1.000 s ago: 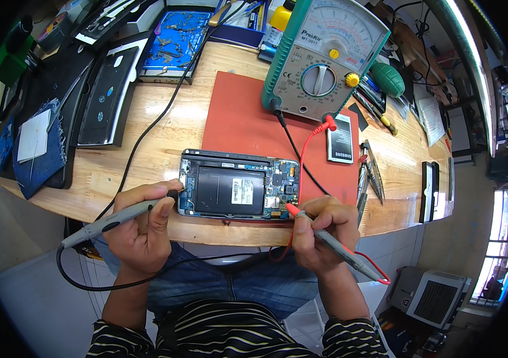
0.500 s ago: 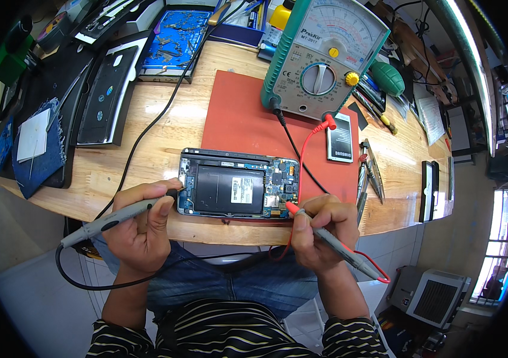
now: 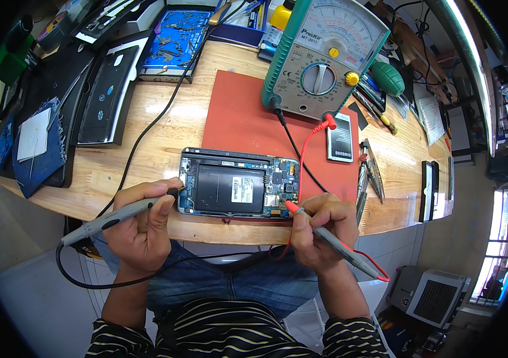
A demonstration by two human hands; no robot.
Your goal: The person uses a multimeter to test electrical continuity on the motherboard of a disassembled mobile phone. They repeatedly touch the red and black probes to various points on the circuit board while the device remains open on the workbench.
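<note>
An opened phone [image 3: 212, 188] lies at the table's near edge, its circuit board and dark battery bay facing up. My left hand [image 3: 146, 230] grips a grey test probe [image 3: 108, 222] with a black tip, held at the phone's left end. In my right hand [image 3: 328, 230] is a grey test probe with a red tip [image 3: 343, 253], its point at the lower right corner of the board. Whether either tip touches metal is too small to tell. Behind the phone an analog multimeter [image 3: 325, 59], green and grey, leans back with a black and a red lead plugged in.
An orange-red mat [image 3: 239, 113] lies under the multimeter, with a phone battery [image 3: 340, 138] on it. Tweezers [image 3: 375, 170] rest to the right. At left are a phone box [image 3: 108, 98], a blue tray of small parts [image 3: 176, 39] and a denim cloth [image 3: 51, 146]. A black cable [image 3: 146, 128] crosses the table.
</note>
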